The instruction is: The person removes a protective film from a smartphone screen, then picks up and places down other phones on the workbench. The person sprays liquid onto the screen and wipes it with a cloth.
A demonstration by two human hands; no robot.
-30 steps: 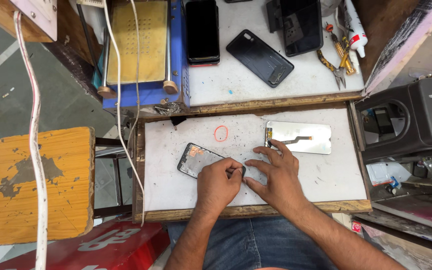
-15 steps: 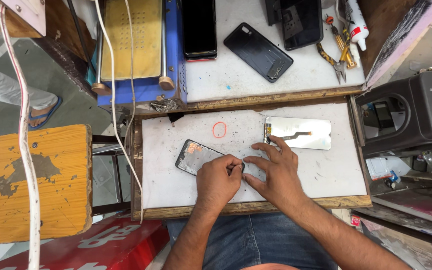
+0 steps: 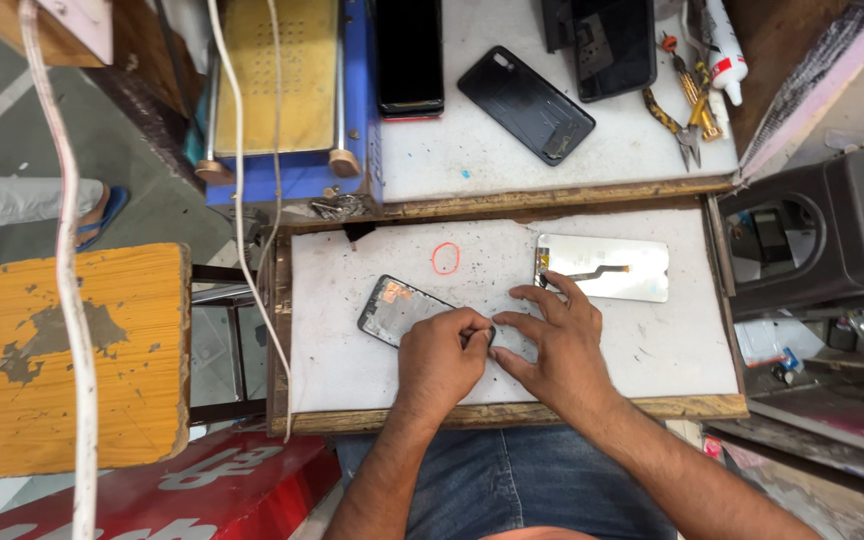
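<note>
Phone frame (image 3: 392, 308) lies under both hands, orange ring (image 3: 445, 258) beside.

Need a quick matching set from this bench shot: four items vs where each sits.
Items:
1. opened phone frame
2. red rubber band
3. detached screen panel
4. pliers

Places:
A. upper shelf, far right
B. under the left hand
C. right part of the white work board
D. board, between frame and panel

Pairs: 1-B, 2-D, 3-C, 4-A
</note>
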